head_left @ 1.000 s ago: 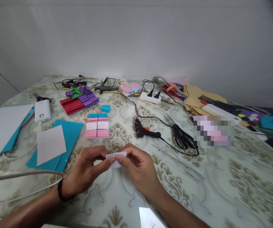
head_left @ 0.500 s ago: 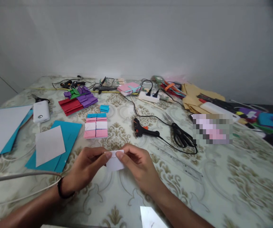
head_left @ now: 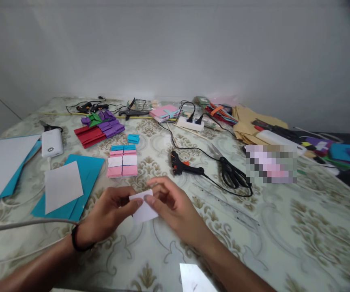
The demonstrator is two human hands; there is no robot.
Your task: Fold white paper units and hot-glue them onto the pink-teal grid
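Note:
A small white piece of paper [head_left: 144, 211] is between my two hands, above the patterned tablecloth. My left hand [head_left: 110, 213] pinches its left edge, thumb on top. My right hand [head_left: 171, 207] has its thumb on the paper's upper right part, with the index finger lifted away and the other fingers curled behind. Beyond the hands lie folded pink, white and blue paper strips [head_left: 122, 162] and a small folded blue piece [head_left: 133, 138]. To the left, a white sheet [head_left: 63, 186] rests on blue paper [head_left: 91, 170].
A black glue gun [head_left: 185, 165] and black-handled scissors [head_left: 232, 172] lie beyond my right hand, near a clear ruler [head_left: 226, 205]. A white power bank [head_left: 52, 142] stands at left. Red folded paper [head_left: 88, 137] and a power strip [head_left: 190, 123] are farther back.
The white paper has shifted slightly left and tilted. My right index finger has lifted off its edge, while my left hand keeps its pinch.

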